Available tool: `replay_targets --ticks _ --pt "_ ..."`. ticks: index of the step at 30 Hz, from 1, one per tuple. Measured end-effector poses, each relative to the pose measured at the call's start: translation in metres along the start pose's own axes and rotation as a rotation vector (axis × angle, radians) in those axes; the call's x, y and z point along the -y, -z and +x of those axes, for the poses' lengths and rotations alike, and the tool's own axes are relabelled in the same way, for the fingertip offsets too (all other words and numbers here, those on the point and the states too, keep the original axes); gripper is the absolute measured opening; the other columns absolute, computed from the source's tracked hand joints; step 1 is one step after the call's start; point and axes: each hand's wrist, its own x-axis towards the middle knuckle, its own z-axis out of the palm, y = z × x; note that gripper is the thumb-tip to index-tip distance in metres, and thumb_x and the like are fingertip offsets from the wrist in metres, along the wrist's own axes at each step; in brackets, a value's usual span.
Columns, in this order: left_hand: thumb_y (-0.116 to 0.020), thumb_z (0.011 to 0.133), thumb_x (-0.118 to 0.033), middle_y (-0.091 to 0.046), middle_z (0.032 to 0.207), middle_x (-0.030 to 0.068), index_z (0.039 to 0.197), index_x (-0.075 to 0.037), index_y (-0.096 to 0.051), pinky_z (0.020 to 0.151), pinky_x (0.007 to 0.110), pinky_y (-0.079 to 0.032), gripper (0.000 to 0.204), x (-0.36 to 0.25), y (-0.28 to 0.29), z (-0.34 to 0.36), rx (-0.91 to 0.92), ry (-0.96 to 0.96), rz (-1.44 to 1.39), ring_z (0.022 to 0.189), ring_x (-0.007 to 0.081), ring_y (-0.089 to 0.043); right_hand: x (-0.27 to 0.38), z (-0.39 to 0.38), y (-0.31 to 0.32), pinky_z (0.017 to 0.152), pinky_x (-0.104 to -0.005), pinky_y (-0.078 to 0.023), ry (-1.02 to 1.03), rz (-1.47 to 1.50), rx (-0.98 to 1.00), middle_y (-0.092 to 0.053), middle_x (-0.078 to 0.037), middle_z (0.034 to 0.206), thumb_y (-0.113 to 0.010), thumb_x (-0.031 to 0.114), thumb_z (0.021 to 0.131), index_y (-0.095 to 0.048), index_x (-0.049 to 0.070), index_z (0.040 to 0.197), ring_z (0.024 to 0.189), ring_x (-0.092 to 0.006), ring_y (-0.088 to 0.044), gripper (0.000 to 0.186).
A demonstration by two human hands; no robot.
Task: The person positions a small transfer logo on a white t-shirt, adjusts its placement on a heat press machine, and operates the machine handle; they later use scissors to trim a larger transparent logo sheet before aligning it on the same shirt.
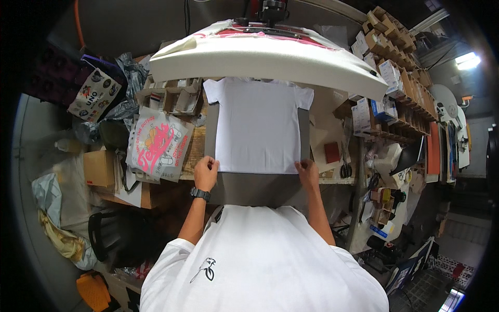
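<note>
A plain white T-shirt (259,127) lies flat on a dark grey platen (247,190), its short sleeves spread and its hem toward me. At the hem's left corner my left hand (206,171) pinches the cloth; a dark watch sits on that wrist. My right hand (307,172) grips the right corner of the same hem. Above the shirt's neck hangs the wide upper plate of a heat press (265,57), raised and covered in white cloth, which hides part of the collar.
Printed transfer sheets (158,143) with pink lettering lie left of the platen, below a sectioned box (179,99). On the right are scissors (345,167), a small red-brown block (332,152) and stacked cardboard trays (400,83). A black chair (117,234) stands at lower left.
</note>
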Motion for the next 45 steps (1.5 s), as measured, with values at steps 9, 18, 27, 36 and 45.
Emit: replay_targets --ticks 9,18,27,36,45 --pt "-0.075 0.079 -0.015 -0.066 0.074 0.0161 0.081 0.002 -0.065 0.066 0.04 -0.051 0.019 -0.002 0.005 -0.009 -0.019 -0.066 0.107 0.069 0.0306 -0.065 -0.004 -0.018 0.005 0.073 -0.0394 -0.051 0.031 -0.061 -0.036 -0.069 -0.022 0.081 -0.075 0.026 0.083 -0.07 -0.007 0.093 0.076 -0.0327 -0.069 0.035" --pt "-0.076 0.08 -0.017 -0.068 0.072 0.018 0.082 0.004 -0.068 0.064 0.039 -0.052 0.023 0.005 0.008 -0.011 0.014 -0.018 0.072 0.067 0.0306 -0.067 0.003 -0.033 0.009 0.072 -0.0412 -0.051 0.001 -0.024 -0.083 -0.069 -0.023 0.081 -0.074 0.029 0.083 -0.069 -0.007 0.091 0.076 -0.0357 -0.068 0.036" --pt "-0.077 0.08 -0.014 -0.068 0.071 0.0153 0.083 0.004 -0.067 0.061 0.034 -0.052 0.021 0.005 0.007 -0.011 0.023 -0.026 0.099 0.062 0.0233 -0.067 0.015 0.02 -0.017 0.075 -0.0499 -0.05 0.082 -0.108 -0.169 -0.067 -0.019 0.089 -0.07 0.036 0.085 -0.069 0.0 0.09 0.082 -0.0418 -0.065 0.036" --pt "-0.076 0.08 -0.014 -0.067 0.068 0.015 0.081 0.004 -0.066 0.059 0.035 -0.051 0.02 0.011 0.004 -0.012 -0.01 -0.052 0.072 0.061 0.0227 -0.065 0.063 0.123 -0.031 0.08 -0.0492 -0.053 -0.083 -0.091 -0.19 -0.07 -0.021 0.098 -0.072 0.038 0.081 -0.071 0.001 0.09 0.093 -0.0414 -0.067 0.038" --pt "-0.072 0.078 -0.009 -0.064 0.087 0.0166 0.089 0.0 -0.063 0.073 0.041 -0.05 0.017 0.0 0.002 -0.021 0.008 -0.015 0.181 0.082 0.0309 -0.063 0.069 0.12 -0.028 0.083 -0.0488 -0.052 -0.044 -0.115 -0.235 -0.068 -0.018 0.111 -0.07 0.031 0.081 -0.069 0.005 0.108 0.097 -0.0392 -0.066 0.038"
